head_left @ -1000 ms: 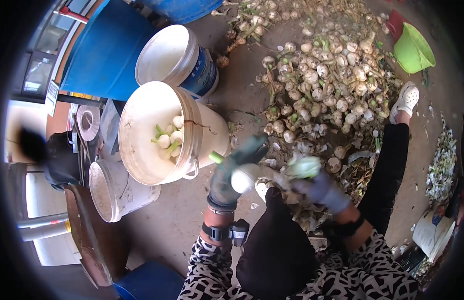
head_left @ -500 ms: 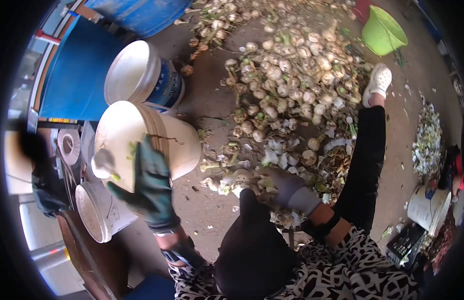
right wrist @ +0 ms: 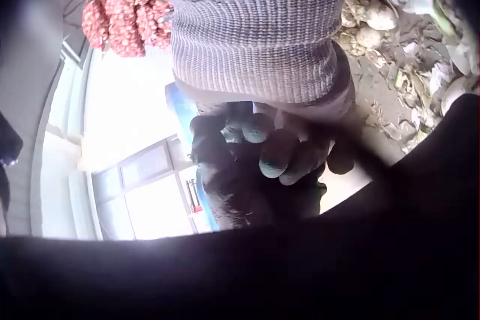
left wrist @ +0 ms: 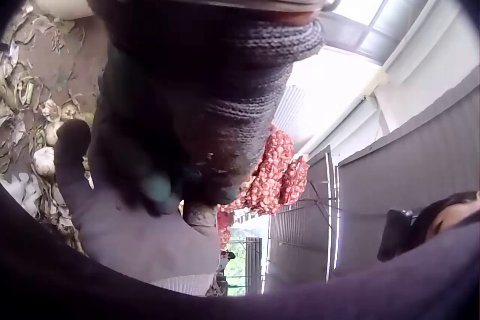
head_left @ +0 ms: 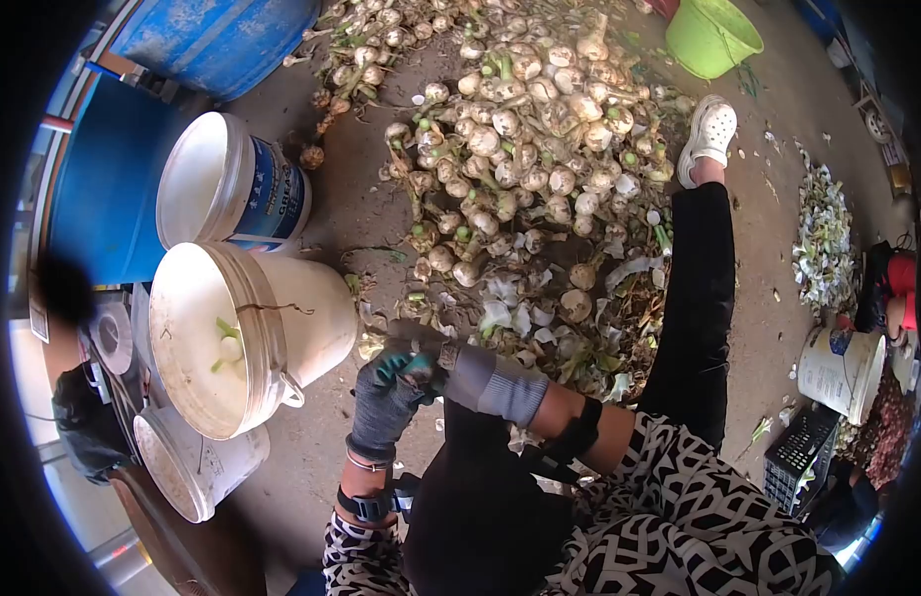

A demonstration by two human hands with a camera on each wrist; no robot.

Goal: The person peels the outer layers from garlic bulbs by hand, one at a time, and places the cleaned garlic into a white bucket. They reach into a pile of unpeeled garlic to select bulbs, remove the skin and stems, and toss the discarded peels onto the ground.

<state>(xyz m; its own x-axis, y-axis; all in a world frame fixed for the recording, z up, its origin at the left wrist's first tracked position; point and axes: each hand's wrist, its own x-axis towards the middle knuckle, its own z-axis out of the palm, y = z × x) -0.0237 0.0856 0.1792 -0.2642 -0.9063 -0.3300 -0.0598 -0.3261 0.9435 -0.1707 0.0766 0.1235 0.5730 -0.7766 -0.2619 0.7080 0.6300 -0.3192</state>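
Note:
Both gloved hands are together above the lap, in front of the dark head covering. My left hand [head_left: 383,405], in a dark grey and green glove, has its fingers curled in against the right one. My right hand [head_left: 485,379], in a light grey glove, reaches across to meet it. Between the gloves, the left wrist view shows a short brownish stalk [left wrist: 199,215] of a garlic bulb; the gloves hide the rest. Left of the hands, a white bucket [head_left: 306,298] lies tilted towards me, with a peeled bulb [head_left: 230,349] with green stalk inside.
A large heap of unpeeled garlic bulbs [head_left: 540,129] lies ahead, with loose skins [head_left: 515,313] nearer. Another white bucket [head_left: 197,184] and a smaller pail [head_left: 207,462] flank the first. A lime-green tub [head_left: 713,40] stands far right; a black crate [head_left: 800,462] sits low right.
The left hand opened over the bucket, releasing a peeled bulb, then came back and curled against the right hand. The right hand moved left from the skins. The view has shifted right.

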